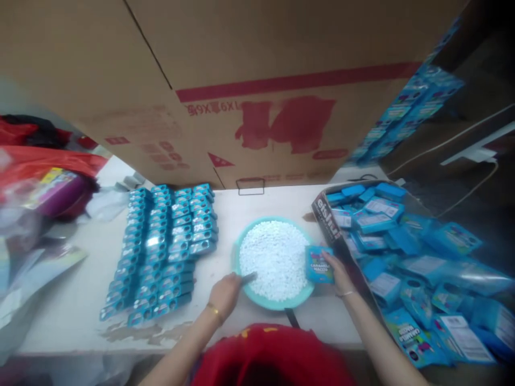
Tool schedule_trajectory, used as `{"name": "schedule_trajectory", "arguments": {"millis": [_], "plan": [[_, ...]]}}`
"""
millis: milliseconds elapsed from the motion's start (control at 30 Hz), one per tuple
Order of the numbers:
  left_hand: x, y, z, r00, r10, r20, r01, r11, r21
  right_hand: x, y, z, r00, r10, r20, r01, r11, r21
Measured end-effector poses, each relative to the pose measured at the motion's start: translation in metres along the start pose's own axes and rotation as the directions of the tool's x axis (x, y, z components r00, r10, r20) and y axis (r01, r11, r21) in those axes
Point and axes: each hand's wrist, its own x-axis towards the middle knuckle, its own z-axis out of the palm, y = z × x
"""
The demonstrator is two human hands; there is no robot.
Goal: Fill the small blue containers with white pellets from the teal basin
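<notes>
While left hand pinches a scoop and right hand grips a blue tin, a jostled bowl could spill white pellets.

Both forearms are bare, with no sleeves in view. The left hand has a gold bangle at its wrist; the right hand wears a thin bracelet. A red garment with yellow markings covers the chest

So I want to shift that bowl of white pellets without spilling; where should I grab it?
Probably by the rim of the teal bowl, on its bare left and far edges, coming from above with both hands. It is heaped with white pellets, and the right hand holds a blue packet over the right rim.
</notes>
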Motion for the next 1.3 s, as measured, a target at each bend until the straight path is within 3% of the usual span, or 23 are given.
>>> {"name": "schedule_trajectory", "arguments": {"millis": [67,133,267,333,433,533,633,800,967,1100,1300], "plan": [[0.005,0.011,0.002,0.999,-0.014,0.029,0.011,0.995,0.096,0.009,0.006,0.008,0.989,-0.145,0.015,0.146,0.975,-0.169],[0.008,0.016,0.005,0.999,-0.027,0.038,0.021,0.989,0.144,0.019,0.009,0.020,0.948,-0.300,0.102,0.316,0.876,-0.364],[0.008,0.014,0.012,0.998,-0.058,0.036,0.053,0.990,0.131,0.033,0.028,0.054,0.879,-0.403,0.256,0.474,0.676,-0.564],[0.008,0.013,0.016,0.998,-0.062,0.013,0.060,0.991,0.119,0.029,0.043,0.074,0.875,-0.383,0.295,0.484,0.675,-0.557],[0.009,0.012,0.018,0.997,-0.076,-0.020,0.077,0.992,0.100,0.012,0.059,0.101,0.895,-0.267,0.359,0.425,0.756,-0.498],[0.013,0.014,0.020,0.996,-0.089,-0.028,0.092,0.991,0.097,-0.009,0.056,0.112,0.896,-0.242,0.372,0.404,0.793,-0.456],[0.030,0.025,0.027,0.998,-0.056,-0.040,0.058,0.997,0.051,-0.023,0.034,0.097,0.900,-0.285,0.330,0.406,0.825,-0.394],[0.078,0.052,0.051,0.999,0.017,-0.051,-0.024,0.991,-0.131,-0.034,0.000,0.047,0.973,-0.192,0.131,0.215,0.956,-0.197],[0.090,0.050,0.056,0.994,0.070,-0.089,-0.089,0.967,-0.237,-0.046,-0.003,0.014,0.964,-0.262,0.038,0.263,0.932,-0.251],[0.076,0.032,0.038,0.970,0.163,-0.178,-0.221,0.899,-0.379,-0.047,0.002,0.006,0.898,-0.426,0.115,0.431,0.789,-0.438],[0.050,0.021,-0.016,0.898,0.329,-0.291,-0.427,0.811,-0.401,-0.033,0.007,0.002,0.701,-0.602,0.382,0.663,0.353,-0.661]]}}
